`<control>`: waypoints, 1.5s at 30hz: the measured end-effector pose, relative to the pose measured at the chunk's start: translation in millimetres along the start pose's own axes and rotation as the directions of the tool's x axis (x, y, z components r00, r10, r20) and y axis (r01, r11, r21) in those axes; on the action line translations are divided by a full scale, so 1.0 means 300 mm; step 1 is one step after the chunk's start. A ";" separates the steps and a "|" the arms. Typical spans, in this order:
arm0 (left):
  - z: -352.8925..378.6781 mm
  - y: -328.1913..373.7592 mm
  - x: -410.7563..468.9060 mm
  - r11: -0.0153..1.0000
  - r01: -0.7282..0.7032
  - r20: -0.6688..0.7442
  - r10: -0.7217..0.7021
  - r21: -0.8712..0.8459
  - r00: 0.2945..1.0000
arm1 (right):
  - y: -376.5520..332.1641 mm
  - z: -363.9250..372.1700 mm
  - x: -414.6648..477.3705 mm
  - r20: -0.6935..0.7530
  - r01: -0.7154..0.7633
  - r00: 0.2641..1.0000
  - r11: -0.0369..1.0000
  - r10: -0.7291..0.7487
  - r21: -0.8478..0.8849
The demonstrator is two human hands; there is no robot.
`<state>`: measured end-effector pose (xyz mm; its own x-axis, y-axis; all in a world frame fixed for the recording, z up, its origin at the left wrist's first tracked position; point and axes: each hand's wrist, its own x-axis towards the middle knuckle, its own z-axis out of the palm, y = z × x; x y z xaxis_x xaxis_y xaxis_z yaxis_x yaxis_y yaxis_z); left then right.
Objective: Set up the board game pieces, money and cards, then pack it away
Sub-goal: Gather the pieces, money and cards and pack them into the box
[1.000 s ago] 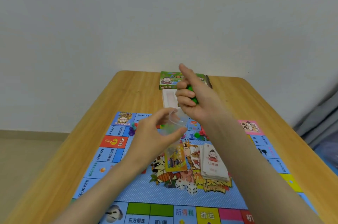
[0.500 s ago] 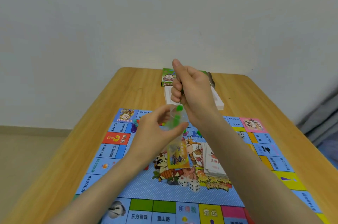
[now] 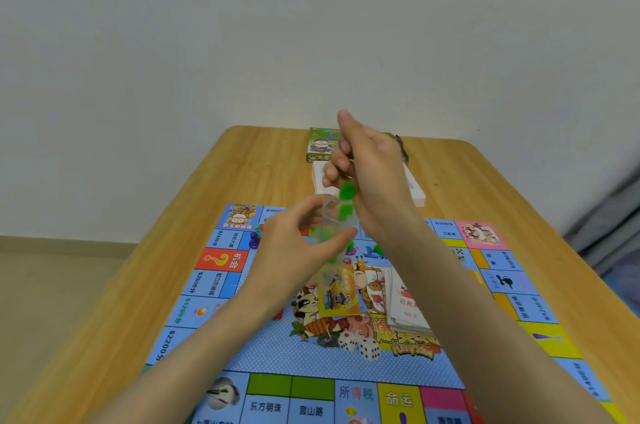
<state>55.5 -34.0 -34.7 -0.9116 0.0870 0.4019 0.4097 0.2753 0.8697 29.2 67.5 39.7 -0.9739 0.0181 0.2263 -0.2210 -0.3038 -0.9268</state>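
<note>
My left hand [image 3: 298, 247] pinches the mouth of a small clear plastic bag [image 3: 337, 281] that hangs above the game board [image 3: 242, 351]; the bag's lower part shows a yellow printed label. My right hand [image 3: 367, 174] is curled just above the bag's mouth, and green plastic pieces [image 3: 345, 201] drop from it into the bag. A stack of cards [image 3: 403, 305] lies on the board's middle, partly behind my right forearm. Two white dice [image 3: 360, 346] sit near the board's centre picture. A purple pawn [image 3: 254, 240] stands at the board's far left edge.
The green game box [image 3: 320, 145] and a white tray [image 3: 417, 193] lie at the wooden table's [image 3: 173, 250] far end, close to the wall. More small green pieces [image 3: 377, 248] lie on the board under my hands. Grey fabric [image 3: 609, 233] hangs to the right.
My right hand rose and turned over the bag, and green pieces have begun falling from it into the bag. The left hand keeps holding the bag's mouth.
</note>
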 end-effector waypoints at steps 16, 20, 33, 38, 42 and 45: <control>-0.065 0.046 0.021 0.991 -0.013 -0.140 -0.007 -0.136 0.990 | -0.030 -0.209 0.052 0.113 0.066 0.883 0.118 0.455 -0.991; -0.093 0.047 0.036 0.990 -0.039 -0.193 0.012 -0.136 0.981 | 0.058 -0.174 0.044 0.147 0.181 0.829 -0.010 0.540 -0.983; -0.146 0.036 0.072 0.990 -0.038 -0.323 -0.009 -0.139 0.946 | 0.218 -0.119 0.054 0.230 0.194 0.907 0.133 0.354 -0.972; -0.149 0.033 0.075 0.991 -0.039 -0.330 -0.005 -0.127 0.944 | 0.243 -0.102 0.074 0.337 0.319 0.860 0.114 0.384 -0.941; -0.147 0.021 0.074 0.993 -0.017 -0.323 -0.024 -0.121 0.946 | 0.275 -0.080 0.093 0.405 0.454 0.829 -0.041 0.386 -0.890; -0.146 0.017 0.075 0.993 -0.014 -0.321 -0.026 -0.120 0.947 | 0.294 -0.076 0.102 0.446 0.513 0.825 -0.131 0.346 -0.848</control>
<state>38.8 -72.5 -8.6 -0.8622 -0.2324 0.4502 0.4234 0.1574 0.8922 -21.2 63.0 -41.9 -0.8570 -0.5153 -0.0003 -0.5152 0.8569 -0.0171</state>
